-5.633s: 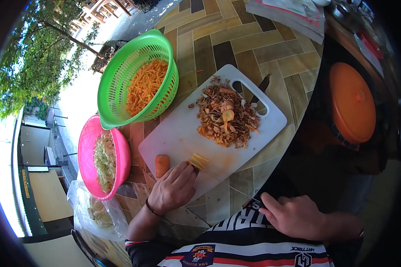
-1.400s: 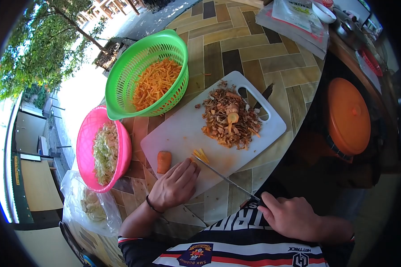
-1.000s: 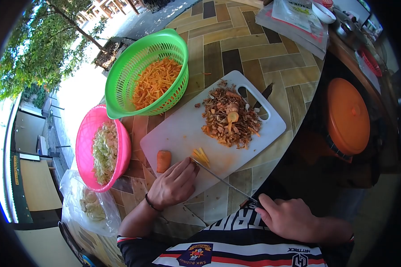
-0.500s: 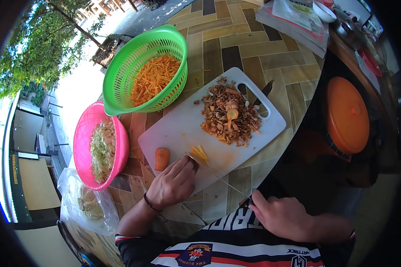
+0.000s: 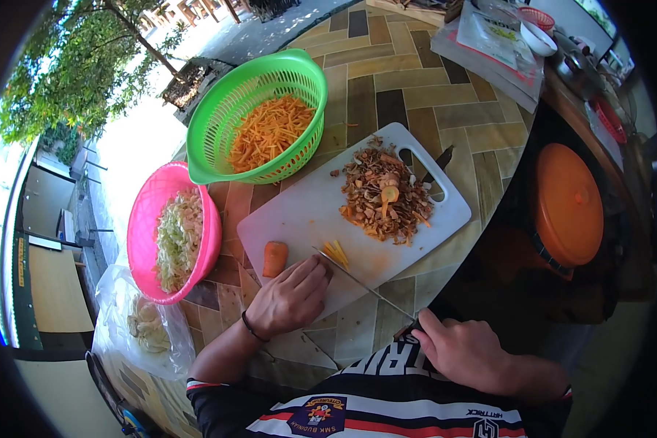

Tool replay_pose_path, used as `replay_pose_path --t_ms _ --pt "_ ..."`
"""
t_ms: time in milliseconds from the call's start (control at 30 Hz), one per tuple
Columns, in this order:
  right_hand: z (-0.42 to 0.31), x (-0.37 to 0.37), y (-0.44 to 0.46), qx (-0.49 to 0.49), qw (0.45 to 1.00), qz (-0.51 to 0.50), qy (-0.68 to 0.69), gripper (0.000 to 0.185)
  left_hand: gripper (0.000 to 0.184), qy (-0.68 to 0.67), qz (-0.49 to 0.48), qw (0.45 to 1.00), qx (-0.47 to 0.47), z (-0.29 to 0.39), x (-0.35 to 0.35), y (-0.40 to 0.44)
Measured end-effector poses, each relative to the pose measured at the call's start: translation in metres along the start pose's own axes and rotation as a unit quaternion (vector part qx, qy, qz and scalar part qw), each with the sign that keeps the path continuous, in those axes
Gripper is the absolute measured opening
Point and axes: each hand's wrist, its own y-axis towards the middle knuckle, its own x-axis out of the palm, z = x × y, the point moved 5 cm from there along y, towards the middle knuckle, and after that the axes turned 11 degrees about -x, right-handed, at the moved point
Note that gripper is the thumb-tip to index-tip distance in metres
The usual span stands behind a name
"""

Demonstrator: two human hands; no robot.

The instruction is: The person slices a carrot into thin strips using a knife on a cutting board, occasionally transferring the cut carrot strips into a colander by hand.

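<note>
My left hand (image 5: 290,298) is closed, its fingers curled down on the white cutting board (image 5: 299,212) over a carrot piece that they mostly hide. In my right hand (image 5: 463,350) is the handle of a knife (image 5: 372,290), its blade slanting across the board's near edge with the tip beside my left fingertips. Thin carrot strips (image 5: 336,254) lie just past the blade. A carrot chunk (image 5: 274,258) rests on the board, left of my fingers. Toward the board's handle hole sits a heap of brown and orange peelings and scraps (image 5: 387,193).
Behind the board stands a green colander (image 5: 310,142) of shredded carrot (image 5: 270,131). A pink basket (image 5: 210,244) holds shredded cabbage (image 5: 179,241). Nearby is a clear plastic bag (image 5: 117,321) with pale contents. An orange lidded container (image 5: 569,208) stands beyond the table's right edge.
The view has shifted slightly, so the table's things appear a little further right. The knife blade has turned and shows more clearly beside my left fingers. Both hands keep their holds.
</note>
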Motion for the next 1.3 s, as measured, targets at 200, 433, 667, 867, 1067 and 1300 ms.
replay_pose_path --t_ms 200,433,667,867,1067,1300 --pt "0.001 -0.003 0.004 -0.004 1.0 0.016 0.009 0.024 0.034 0.0 0.007 1.0 0.0 0.002 -0.002 0.0" --pt "0.004 -0.001 -0.003 -0.007 1.0 0.02 0.013 0.024 0.033 0.006 0.013 1.0 0.009 0.003 -0.004 0.001" --pt "0.004 -0.004 -0.008 -0.008 1.0 0.009 0.012 0.024 0.035 0.008 0.012 1.0 0.006 0.003 -0.003 0.0" --pt "0.004 -0.003 -0.009 -0.007 1.0 0.01 0.014 0.023 0.041 -0.002 -0.002 1.0 0.003 -0.001 0.0 -0.003" --pt "0.002 -0.005 -0.008 0.006 1.0 -0.013 0.012 0.021 0.041 -0.007 0.005 1.0 0.005 -0.001 0.0 -0.002" --pt "0.005 -0.006 -0.008 -0.017 1.0 0.001 -0.006 0.023 0.037 -0.021 0.009 1.0 0.008 -0.002 0.0 -0.002"
